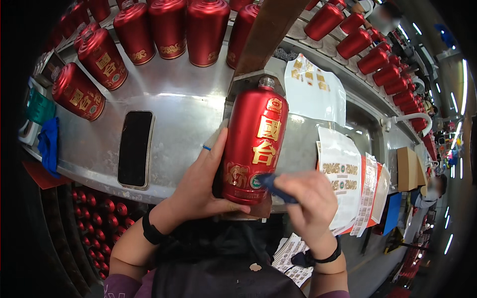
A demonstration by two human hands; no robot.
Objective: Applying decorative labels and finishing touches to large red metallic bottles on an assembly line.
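Note:
A glossy red bottle [243,124] with raised gold characters and a clear stopper lies tilted on a stand in front of me. My left hand [198,184] is closed around its left side, the thumb along the base. A blue ring is on one finger. My right hand [313,198], slightly blurred, pinches a dark blue cloth [279,188]. That cloth presses on the bottle's lower right, beside a small round green emblem and gold ornament.
Several red bottles [169,30] stand along the far left. A phone [135,149] lies on the metal table [189,111]. Sticker sheets [340,159] lie to the right, near a curved white pipe [412,118]. More bottles fill a conveyor [353,62]; people stand at the far right.

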